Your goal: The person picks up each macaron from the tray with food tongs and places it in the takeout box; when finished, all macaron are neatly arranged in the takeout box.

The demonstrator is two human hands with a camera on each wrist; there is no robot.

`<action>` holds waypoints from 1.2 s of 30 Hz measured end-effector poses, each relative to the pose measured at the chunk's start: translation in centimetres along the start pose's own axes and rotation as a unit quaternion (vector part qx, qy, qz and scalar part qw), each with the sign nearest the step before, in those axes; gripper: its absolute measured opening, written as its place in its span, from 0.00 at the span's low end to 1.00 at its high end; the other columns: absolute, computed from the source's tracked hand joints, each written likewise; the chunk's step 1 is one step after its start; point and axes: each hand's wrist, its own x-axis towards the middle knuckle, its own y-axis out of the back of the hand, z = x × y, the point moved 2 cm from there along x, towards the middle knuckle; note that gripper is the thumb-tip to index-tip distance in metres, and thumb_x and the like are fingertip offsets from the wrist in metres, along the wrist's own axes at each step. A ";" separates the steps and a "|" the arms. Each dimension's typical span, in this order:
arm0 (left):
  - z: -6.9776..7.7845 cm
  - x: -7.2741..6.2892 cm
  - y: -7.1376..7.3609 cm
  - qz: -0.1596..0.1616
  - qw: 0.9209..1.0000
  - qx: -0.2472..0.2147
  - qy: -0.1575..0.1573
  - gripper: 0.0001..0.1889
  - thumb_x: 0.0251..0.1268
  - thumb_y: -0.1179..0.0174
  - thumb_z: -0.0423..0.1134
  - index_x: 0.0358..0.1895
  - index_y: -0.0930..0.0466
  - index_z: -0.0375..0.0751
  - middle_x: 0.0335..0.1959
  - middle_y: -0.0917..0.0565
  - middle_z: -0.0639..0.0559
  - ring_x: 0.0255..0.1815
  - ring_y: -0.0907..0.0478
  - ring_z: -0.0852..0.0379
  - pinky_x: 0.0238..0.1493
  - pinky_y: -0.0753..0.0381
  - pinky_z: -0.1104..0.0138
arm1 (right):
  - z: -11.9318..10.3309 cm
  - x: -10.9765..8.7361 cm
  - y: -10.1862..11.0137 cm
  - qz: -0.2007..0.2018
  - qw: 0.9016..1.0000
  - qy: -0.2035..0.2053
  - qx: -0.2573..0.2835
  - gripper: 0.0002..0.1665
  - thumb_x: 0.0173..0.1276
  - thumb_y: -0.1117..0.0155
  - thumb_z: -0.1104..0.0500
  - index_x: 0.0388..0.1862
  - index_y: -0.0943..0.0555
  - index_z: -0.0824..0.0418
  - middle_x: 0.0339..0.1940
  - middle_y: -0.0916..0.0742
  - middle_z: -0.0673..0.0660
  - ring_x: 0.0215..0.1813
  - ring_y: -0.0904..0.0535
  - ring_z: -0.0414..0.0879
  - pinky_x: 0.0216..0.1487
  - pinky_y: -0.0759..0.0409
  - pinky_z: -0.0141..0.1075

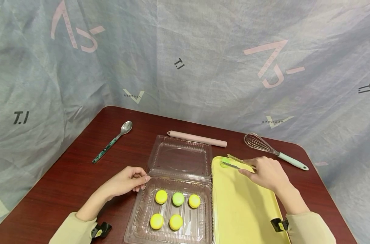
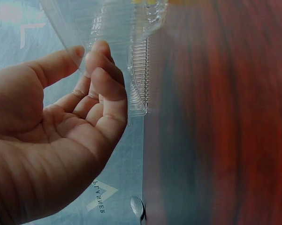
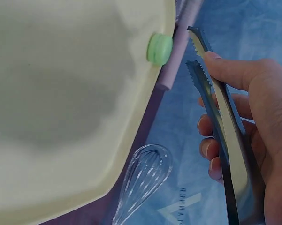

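My left hand (image 1: pixel 135 180) pinches the left edge of a clear plastic clamshell box (image 1: pixel 200 223) near its hinge, thumb against curled fingers. The box lies open, its lid (image 1: pixel 180 157) folded back. Inside its base sit several yellow macarons (image 1: pixel 156 221) and one green macaron (image 1: pixel 178 199). In my right hand (image 1: pixel 267 172) is a pair of metal tongs (image 3: pixel 225 126), gripped between thumb and fingers. Their serrated tips stand apart above another green macaron (image 3: pixel 159 49) at the far left corner of a yellow tray (image 1: pixel 240 210). In the right wrist view the tips look clear of it.
Behind the box lies a pink rolling pin (image 1: pixel 197 138). A whisk (image 1: pixel 276 152) with a pale green handle is beyond the tray at the right. Far left rests a spoon (image 1: pixel 111 142) with a patterned handle. A grey cloth (image 1: pixel 185 67) hangs behind the table.
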 end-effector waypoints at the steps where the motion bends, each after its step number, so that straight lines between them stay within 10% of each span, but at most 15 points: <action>1: 0.0 0.0 0.0 0.000 1.000 0.001 0.000 0.15 0.74 0.41 0.44 0.36 0.22 0.32 0.23 0.22 0.50 0.24 0.27 0.56 0.27 0.25 0.67 | 0.1 0.0 -0.1 0.000 1.000 0.000 -0.001 0.26 0.61 0.28 0.40 0.50 0.11 0.56 0.41 0.10 0.56 0.16 0.34 0.38 0.20 0.37 0.37; 14: 0.1 -0.1 0.0 0.001 1.000 0.002 -0.001 0.14 0.74 0.41 0.43 0.36 0.21 0.33 0.23 0.22 0.51 0.24 0.27 0.57 0.27 0.25 0.68 | 1.1 0.5 -1.5 0.000 1.000 0.023 -0.019 0.23 0.60 0.27 0.42 0.46 0.10 0.56 0.38 0.10 0.53 0.31 0.16 0.49 0.25 0.25 0.44; 36: 0.1 0.0 0.0 -0.001 1.000 0.005 -0.005 0.15 0.74 0.41 0.43 0.37 0.21 0.31 0.23 0.22 0.50 0.24 0.27 0.56 0.27 0.25 0.68 | 1.1 1.6 -1.3 -0.026 0.998 0.045 -0.035 0.17 0.59 0.26 0.42 0.39 0.10 0.52 0.33 0.10 0.47 0.34 0.15 0.51 0.29 0.22 0.48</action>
